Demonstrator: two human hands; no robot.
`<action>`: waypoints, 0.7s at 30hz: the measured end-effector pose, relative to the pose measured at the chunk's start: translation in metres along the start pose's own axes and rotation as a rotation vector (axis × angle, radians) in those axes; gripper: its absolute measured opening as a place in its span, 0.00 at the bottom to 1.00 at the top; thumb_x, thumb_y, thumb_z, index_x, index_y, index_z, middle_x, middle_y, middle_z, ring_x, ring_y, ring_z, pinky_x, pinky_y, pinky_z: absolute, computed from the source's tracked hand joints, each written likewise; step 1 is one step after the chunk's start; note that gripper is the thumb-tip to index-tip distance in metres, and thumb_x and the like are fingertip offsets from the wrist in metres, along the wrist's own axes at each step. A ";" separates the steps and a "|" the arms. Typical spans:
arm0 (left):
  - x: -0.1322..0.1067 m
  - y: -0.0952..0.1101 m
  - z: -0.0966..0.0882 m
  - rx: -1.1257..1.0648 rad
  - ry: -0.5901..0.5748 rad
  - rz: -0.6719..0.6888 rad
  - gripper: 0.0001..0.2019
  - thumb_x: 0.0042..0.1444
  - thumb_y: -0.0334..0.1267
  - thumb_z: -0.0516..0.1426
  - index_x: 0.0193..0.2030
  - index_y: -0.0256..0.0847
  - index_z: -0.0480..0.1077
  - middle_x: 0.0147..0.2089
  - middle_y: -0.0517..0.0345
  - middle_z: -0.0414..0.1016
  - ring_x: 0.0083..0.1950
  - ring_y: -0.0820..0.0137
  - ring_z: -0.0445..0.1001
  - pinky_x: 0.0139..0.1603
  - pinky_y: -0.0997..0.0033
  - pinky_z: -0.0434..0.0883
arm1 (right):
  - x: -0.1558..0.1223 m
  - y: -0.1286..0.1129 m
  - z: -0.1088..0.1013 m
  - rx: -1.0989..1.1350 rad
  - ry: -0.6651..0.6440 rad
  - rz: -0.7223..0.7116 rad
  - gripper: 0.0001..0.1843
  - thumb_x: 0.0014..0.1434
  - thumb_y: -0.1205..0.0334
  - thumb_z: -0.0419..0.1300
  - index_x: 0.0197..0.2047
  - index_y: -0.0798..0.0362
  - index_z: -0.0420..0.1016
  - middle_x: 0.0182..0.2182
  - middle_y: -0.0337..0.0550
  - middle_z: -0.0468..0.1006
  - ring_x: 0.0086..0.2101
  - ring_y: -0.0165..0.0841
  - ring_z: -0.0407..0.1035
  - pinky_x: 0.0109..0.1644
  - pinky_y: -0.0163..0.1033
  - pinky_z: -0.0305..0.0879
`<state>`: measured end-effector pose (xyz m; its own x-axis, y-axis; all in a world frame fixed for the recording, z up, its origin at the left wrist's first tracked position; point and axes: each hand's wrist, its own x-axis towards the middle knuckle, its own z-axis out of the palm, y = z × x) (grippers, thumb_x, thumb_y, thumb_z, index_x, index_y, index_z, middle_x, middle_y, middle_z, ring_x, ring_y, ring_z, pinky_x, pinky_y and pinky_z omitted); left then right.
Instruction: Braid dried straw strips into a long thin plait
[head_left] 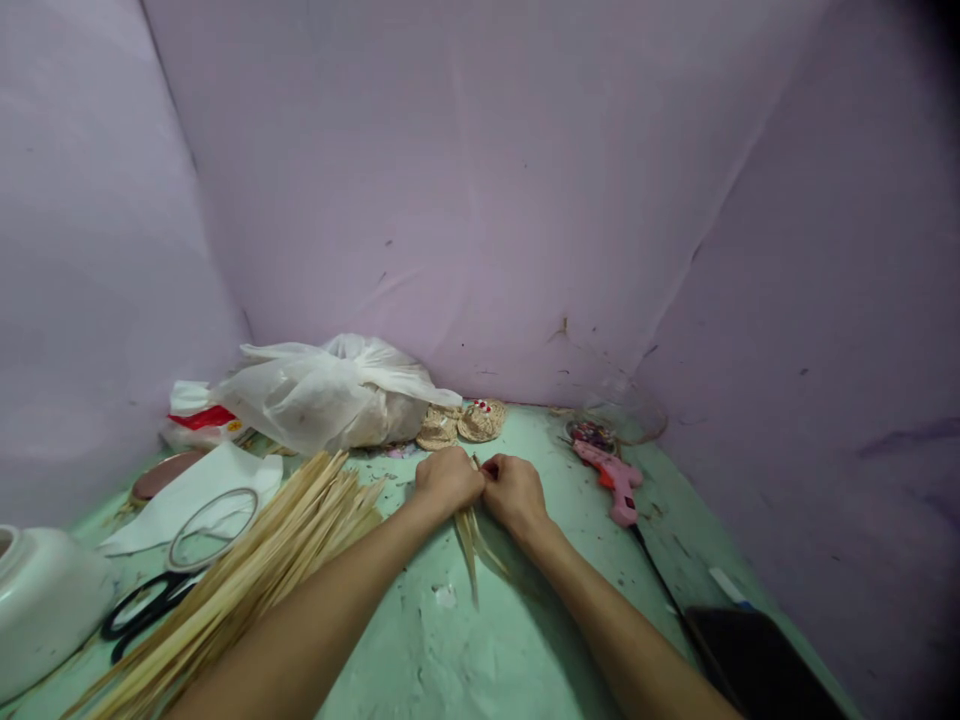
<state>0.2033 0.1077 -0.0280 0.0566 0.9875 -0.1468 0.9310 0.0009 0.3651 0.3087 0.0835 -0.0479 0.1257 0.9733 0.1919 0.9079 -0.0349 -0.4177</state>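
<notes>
Meeting a little below the middle of the frame, the left hand (450, 480) and the right hand (517, 492) are brought close together over the green worktop (405, 650). The grip of both is closed: fingers are curled in, and they appear to pinch the upper part of a few straw strips (468, 552). The fingertips are partly hidden, so I cannot tell which finger presses where.

From this grip the strips hang toward the bottom of the frame, their long axis running nearly straight down, with the loose ends spread slightly, one leaning to the lower right. A short tip shows also above, between the hands.

The larger straw bundle (259, 580) lies at lower left, its long axis slanting from the bottom left up toward the centre. The left hand is clearly nearer to it, and the left forearm passes along its right side, covering a part.
</notes>
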 end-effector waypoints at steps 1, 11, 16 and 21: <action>-0.002 -0.002 0.001 0.010 0.005 0.025 0.14 0.45 0.40 0.51 0.35 0.37 0.72 0.41 0.42 0.73 0.44 0.60 0.71 0.38 0.69 0.64 | -0.001 -0.001 0.000 0.062 -0.010 0.010 0.11 0.49 0.65 0.52 0.29 0.54 0.76 0.28 0.48 0.78 0.31 0.35 0.70 0.32 0.34 0.56; -0.010 -0.012 0.007 0.073 0.049 0.112 0.14 0.48 0.42 0.47 0.30 0.40 0.73 0.36 0.46 0.75 0.39 0.62 0.71 0.33 0.70 0.62 | 0.002 0.005 0.009 0.340 -0.059 0.159 0.09 0.45 0.62 0.55 0.27 0.52 0.77 0.25 0.44 0.78 0.26 0.32 0.70 0.26 0.31 0.57; -0.011 -0.013 0.008 0.088 0.036 0.134 0.14 0.49 0.41 0.47 0.30 0.41 0.72 0.36 0.47 0.75 0.39 0.60 0.71 0.33 0.68 0.63 | 0.006 0.013 0.013 0.430 -0.113 0.107 0.13 0.45 0.65 0.54 0.35 0.54 0.75 0.23 0.41 0.77 0.24 0.29 0.68 0.27 0.30 0.58; -0.011 -0.013 0.009 0.098 0.066 0.155 0.14 0.49 0.40 0.47 0.32 0.40 0.72 0.36 0.46 0.74 0.40 0.60 0.71 0.34 0.68 0.63 | 0.007 0.013 0.008 0.405 -0.137 -0.064 0.14 0.46 0.68 0.51 0.34 0.53 0.76 0.28 0.41 0.77 0.29 0.30 0.69 0.33 0.31 0.60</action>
<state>0.1937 0.0954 -0.0397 0.1813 0.9828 -0.0340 0.9439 -0.1642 0.2866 0.3187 0.0917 -0.0589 -0.0052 0.9927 0.1203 0.6788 0.0918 -0.7286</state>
